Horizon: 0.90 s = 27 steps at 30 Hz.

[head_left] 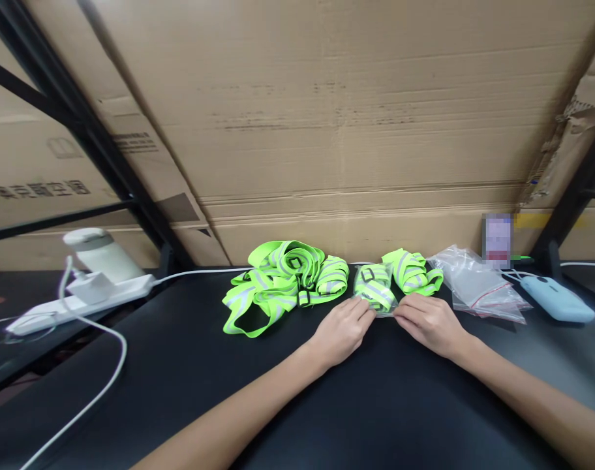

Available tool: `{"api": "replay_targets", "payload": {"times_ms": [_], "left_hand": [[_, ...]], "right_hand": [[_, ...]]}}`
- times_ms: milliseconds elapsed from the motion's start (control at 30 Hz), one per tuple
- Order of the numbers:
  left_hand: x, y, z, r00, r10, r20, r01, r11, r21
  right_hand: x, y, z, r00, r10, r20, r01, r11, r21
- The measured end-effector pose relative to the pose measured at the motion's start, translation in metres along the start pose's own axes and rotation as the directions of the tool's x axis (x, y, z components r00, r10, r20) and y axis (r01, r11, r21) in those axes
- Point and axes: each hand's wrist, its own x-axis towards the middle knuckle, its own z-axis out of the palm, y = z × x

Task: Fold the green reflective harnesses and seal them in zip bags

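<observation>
A clear plastic bag point(386, 312) lies on the black table with a folded neon-green reflective strap point(376, 287) inside it. My left hand point(344, 329) pinches the near left corner of this bag, fingers closed. On the opposite near corner, the fingers of my right hand point(432, 325) are pressed together on the bag's edge. Just behind my right hand sits a rolled green reflective strap point(409, 271). Left of the bag is a loose pile of similar green straps point(273, 281) with silver stripes and black buckles.
Several clear zip bags point(478, 287) are heaped at the right, beside a light-blue device point(556, 298). A blurred-out card point(498, 240) stands behind them. On the left are a white power strip point(82, 307), a pale bottle point(102, 253) and a white cable point(124, 352). Cardboard point(336, 130) walls the back.
</observation>
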Motion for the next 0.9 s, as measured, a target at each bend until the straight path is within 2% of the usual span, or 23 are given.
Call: {"api": "replay_targets", "payload": {"times_ms": [167, 367, 600, 733, 900], "left_hand": [[0.001, 0.001, -0.001, 1.000, -0.031, 0.005, 0.031, 1.000, -0.004], [0.006, 0.005, -0.003, 0.997, -0.051, -0.066, 0.046, 0.996, -0.072], [0.008, 0.009, -0.003, 0.998, -0.050, -0.040, 0.046, 0.994, -0.095], [0.008, 0.009, -0.003, 0.998, -0.041, -0.038, 0.037, 0.994, -0.103], [0.010, 0.011, -0.004, 0.997, -0.058, -0.042, 0.053, 0.993, -0.104]], "right_hand": [[0.001, 0.000, -0.001, 1.000, 0.017, -0.005, -0.017, 1.000, -0.002], [0.003, -0.005, -0.002, 0.996, 0.072, -0.055, -0.069, 0.996, 0.055], [0.004, -0.009, -0.002, 0.998, 0.051, -0.037, -0.048, 0.995, 0.082], [0.004, -0.010, -0.003, 0.999, 0.017, -0.032, -0.016, 0.998, 0.053], [0.006, -0.011, -0.002, 0.999, 0.037, -0.021, -0.036, 0.999, 0.019]]}}
